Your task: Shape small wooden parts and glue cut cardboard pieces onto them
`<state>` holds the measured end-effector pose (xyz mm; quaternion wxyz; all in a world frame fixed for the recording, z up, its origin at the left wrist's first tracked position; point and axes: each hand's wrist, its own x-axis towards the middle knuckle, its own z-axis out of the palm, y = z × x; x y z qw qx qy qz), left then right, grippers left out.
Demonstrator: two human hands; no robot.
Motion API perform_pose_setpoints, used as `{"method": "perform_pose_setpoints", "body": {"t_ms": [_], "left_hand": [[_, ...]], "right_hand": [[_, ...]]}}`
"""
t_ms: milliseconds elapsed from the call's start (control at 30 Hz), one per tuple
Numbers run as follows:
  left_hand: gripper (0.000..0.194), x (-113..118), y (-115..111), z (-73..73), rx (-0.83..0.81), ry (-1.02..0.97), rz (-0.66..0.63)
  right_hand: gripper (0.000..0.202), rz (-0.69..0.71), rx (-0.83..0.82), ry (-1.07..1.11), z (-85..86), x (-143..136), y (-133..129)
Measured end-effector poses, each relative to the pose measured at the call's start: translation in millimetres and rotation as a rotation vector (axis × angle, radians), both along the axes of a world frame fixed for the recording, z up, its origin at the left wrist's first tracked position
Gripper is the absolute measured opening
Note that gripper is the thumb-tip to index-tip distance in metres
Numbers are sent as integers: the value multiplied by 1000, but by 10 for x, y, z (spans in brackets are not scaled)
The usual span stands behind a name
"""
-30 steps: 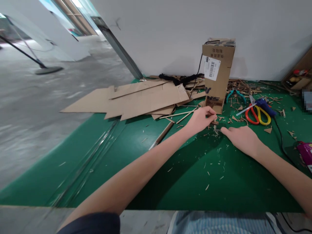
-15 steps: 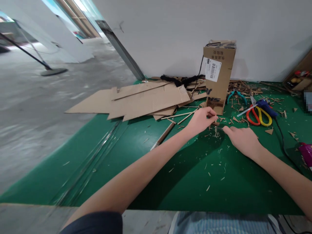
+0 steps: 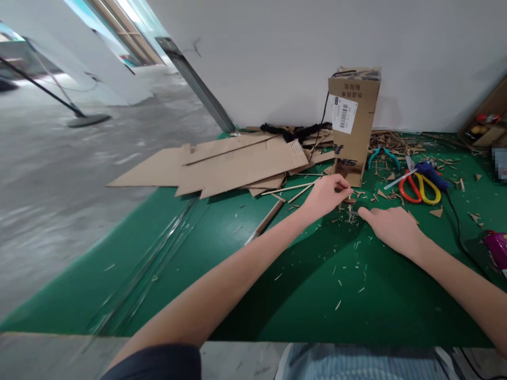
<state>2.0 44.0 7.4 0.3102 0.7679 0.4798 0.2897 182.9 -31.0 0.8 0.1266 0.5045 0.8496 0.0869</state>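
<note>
My left hand (image 3: 327,196) is closed in a pinch on the top of a short thin wooden stick (image 3: 349,207), which stands nearly upright over the table. A small brown cardboard piece (image 3: 349,200) sits around or beside the stick; which one I cannot tell. My right hand (image 3: 396,229) is wrapped round a knife, its handle hidden in the fist. Past the thumb the short grey knife blade (image 3: 354,212) points left, at the stick's lower end. Pale wood shavings (image 3: 350,220) lie below it on the green table (image 3: 309,301).
Behind my hands stands a tall cardboard box (image 3: 354,113). Flat cardboard sheets (image 3: 241,161) and wooden sticks (image 3: 287,188) lie to the left. On the right are teal pliers (image 3: 384,154), scissors (image 3: 412,189), a blue glue gun (image 3: 433,173) and cardboard scraps.
The knife blade and right thumb have shifted slightly left and down along the stick. My left hand keeps its pinch in nearly the same place.
</note>
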Motion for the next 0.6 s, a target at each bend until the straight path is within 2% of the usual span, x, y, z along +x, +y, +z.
{"method": "perform_pose_setpoints", "body": {"t_ms": [133, 367, 600], "left_hand": [[8, -1, 21, -26, 6, 0, 0], [8, -17, 14, 1, 20, 6, 8], [10, 10, -26, 27, 7, 6, 6]], "right_hand": [[34, -22, 43, 4, 23, -28, 20], [42, 11, -46, 15, 36, -29, -16], [32, 0, 90, -8, 3, -12, -6]]}}
